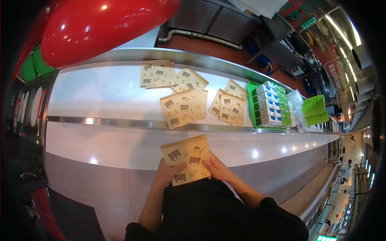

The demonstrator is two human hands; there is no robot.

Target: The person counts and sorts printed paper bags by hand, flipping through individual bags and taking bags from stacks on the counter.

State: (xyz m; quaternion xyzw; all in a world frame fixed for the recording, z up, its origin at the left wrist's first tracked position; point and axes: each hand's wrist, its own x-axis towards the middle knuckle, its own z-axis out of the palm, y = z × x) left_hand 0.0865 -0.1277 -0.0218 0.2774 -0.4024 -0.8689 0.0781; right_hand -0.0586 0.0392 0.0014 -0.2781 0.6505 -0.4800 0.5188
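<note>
Between my two hands is a stack of tan paper bags (187, 154) printed with brown bear faces, held in front of my body near the counter's edge. My left hand (171, 170) grips its left side, the thumb lying across the front. On the right side, my right hand (215, 166) pinches the edge with its thumb on top. How many bags are in the stack I cannot tell. More bear-print bags lie on the counter ahead: one pile (157, 74) at the back, another pile (183, 107) nearer me, and a third pile (231, 108) to the right.
A white counter (92, 92) with a metal strip (100, 120) runs across. On it at right, a green tray (252, 102) holds stacked small cartons (267, 104), beside green baskets (315, 109). A large shiny red object (104, 28) overhangs the upper left. Kitchen equipment stands beyond.
</note>
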